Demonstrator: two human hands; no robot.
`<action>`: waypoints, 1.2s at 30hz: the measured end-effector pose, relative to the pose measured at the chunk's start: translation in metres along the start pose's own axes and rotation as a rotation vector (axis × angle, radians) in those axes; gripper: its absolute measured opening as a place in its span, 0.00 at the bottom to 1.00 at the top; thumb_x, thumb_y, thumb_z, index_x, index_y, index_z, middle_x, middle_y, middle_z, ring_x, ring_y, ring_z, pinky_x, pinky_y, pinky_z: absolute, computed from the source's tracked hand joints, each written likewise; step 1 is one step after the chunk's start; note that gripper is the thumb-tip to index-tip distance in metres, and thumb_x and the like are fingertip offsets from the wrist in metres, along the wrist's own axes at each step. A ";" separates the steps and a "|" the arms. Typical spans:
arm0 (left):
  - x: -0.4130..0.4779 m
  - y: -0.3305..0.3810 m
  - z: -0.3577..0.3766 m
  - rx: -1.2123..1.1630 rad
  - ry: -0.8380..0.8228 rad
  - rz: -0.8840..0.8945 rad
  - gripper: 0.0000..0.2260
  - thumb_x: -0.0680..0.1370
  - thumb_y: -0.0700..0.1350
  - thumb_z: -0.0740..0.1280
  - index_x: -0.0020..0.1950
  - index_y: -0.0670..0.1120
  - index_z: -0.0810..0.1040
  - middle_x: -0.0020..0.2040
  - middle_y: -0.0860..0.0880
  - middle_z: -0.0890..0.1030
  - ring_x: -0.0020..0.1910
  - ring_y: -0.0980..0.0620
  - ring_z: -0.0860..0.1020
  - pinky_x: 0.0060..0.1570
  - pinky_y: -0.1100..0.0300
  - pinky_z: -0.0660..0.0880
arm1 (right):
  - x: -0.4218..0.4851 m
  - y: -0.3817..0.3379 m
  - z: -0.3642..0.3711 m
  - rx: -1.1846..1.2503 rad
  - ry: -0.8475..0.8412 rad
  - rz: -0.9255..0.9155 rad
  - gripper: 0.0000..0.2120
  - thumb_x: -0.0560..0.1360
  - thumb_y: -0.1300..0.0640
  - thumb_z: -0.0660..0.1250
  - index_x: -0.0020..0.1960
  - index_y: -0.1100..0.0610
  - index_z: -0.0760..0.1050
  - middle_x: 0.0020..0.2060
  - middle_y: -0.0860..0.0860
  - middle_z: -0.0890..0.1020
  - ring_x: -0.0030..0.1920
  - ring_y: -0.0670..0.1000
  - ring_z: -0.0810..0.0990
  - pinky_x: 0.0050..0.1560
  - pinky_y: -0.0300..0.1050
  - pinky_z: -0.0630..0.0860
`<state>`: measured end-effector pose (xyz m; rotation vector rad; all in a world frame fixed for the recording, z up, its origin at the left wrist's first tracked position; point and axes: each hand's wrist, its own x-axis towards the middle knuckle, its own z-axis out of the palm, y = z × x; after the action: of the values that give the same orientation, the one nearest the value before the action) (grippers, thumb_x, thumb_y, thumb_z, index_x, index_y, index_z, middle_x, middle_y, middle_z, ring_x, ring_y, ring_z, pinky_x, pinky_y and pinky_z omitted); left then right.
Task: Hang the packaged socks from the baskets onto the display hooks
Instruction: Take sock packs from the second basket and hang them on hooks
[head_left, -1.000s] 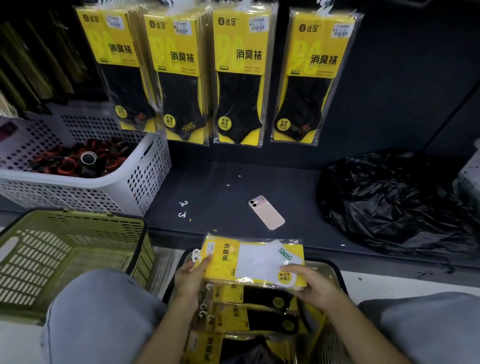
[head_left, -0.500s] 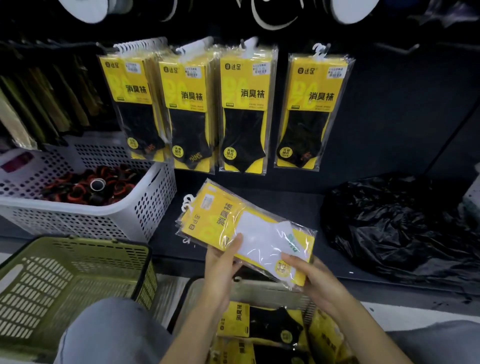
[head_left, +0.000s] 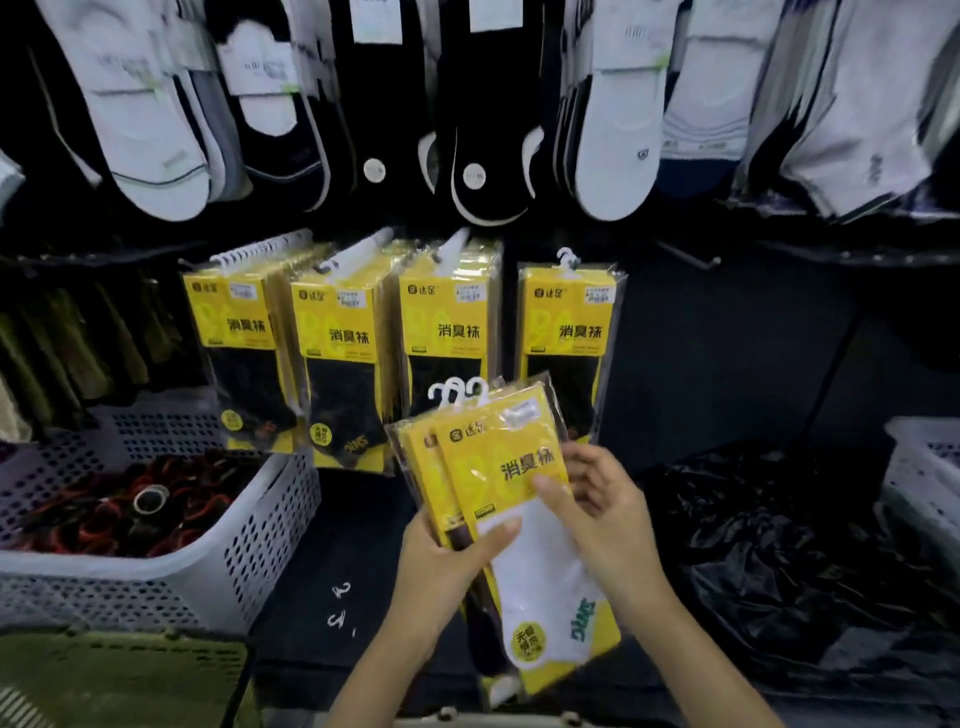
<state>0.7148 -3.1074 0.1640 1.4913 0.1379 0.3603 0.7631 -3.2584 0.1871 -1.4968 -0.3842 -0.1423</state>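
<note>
Head view: the left hand (head_left: 449, 564) grips the lower left edge of a fanned stack of packaged socks (head_left: 493, 467), thumb curled over the front, while the right hand (head_left: 608, 512) pinches the front pack at its right edge, thumb on the yellow card. The packs are flat, glossy clear sleeves with white plastic hanger tabs (head_left: 460, 392), held upright just before the rows of matching hung packs (head_left: 337, 343). A white perforated plastic basket (head_left: 270, 535) stands left; a crumpled black plastic bag (head_left: 779, 545) lies right.
</note>
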 end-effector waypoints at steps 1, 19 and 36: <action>0.006 0.005 0.001 0.020 -0.006 0.023 0.18 0.59 0.52 0.78 0.47 0.54 0.83 0.44 0.56 0.86 0.43 0.59 0.83 0.35 0.71 0.76 | 0.004 -0.003 0.001 0.009 -0.003 0.003 0.15 0.67 0.52 0.73 0.52 0.53 0.77 0.45 0.45 0.84 0.45 0.43 0.83 0.44 0.34 0.77; 0.090 0.080 -0.040 0.175 0.272 0.127 0.22 0.66 0.68 0.64 0.38 0.50 0.66 0.32 0.58 0.65 0.30 0.61 0.66 0.37 0.63 0.66 | 0.111 -0.030 -0.041 0.033 0.161 0.009 0.04 0.76 0.56 0.67 0.49 0.55 0.76 0.43 0.50 0.86 0.46 0.52 0.85 0.51 0.52 0.80; 0.080 0.092 -0.024 0.117 0.202 0.143 0.21 0.69 0.62 0.66 0.31 0.47 0.65 0.21 0.56 0.59 0.22 0.59 0.61 0.32 0.65 0.66 | 0.180 0.027 -0.023 -0.126 0.657 0.335 0.11 0.71 0.59 0.74 0.48 0.63 0.76 0.49 0.61 0.82 0.45 0.57 0.78 0.45 0.45 0.71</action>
<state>0.7684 -3.0557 0.2633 1.5831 0.2159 0.6277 0.9434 -3.2534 0.2216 -1.5226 0.4073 -0.3811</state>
